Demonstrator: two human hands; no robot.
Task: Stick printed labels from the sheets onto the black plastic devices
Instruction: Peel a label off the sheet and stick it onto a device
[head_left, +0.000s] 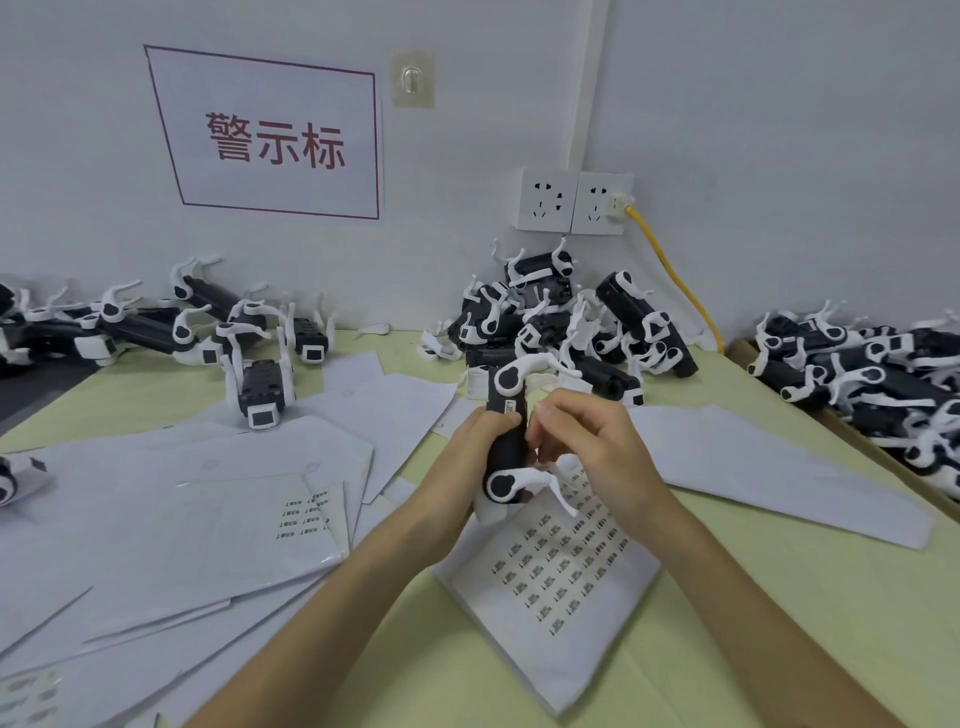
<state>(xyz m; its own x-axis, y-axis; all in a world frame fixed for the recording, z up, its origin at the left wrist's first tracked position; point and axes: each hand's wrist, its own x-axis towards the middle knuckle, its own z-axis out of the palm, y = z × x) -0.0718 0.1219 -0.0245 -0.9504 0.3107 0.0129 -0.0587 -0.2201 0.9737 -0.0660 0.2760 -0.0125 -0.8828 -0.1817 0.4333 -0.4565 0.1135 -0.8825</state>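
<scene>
My left hand (475, 441) grips a black plastic device (508, 441) with white curved arms, held upright over the table's middle. A small white printed label (511, 405) sits on the device's upper side. My right hand (587, 441) is curled against the device's right side, with the thumb and fingertips touching it just below the label. Beneath both hands lies a label sheet (561, 571) with several rows of small printed labels. Another partly used label sheet (291, 519) lies to the left.
Piles of black-and-white devices lie at the back left (208, 332), back centre (561, 317) and in a cardboard box at the right (883, 374). Loose white sheets (182, 493) cover the left of the yellow-green table (779, 597). Wall sockets with a yellow cable (675, 275) are behind.
</scene>
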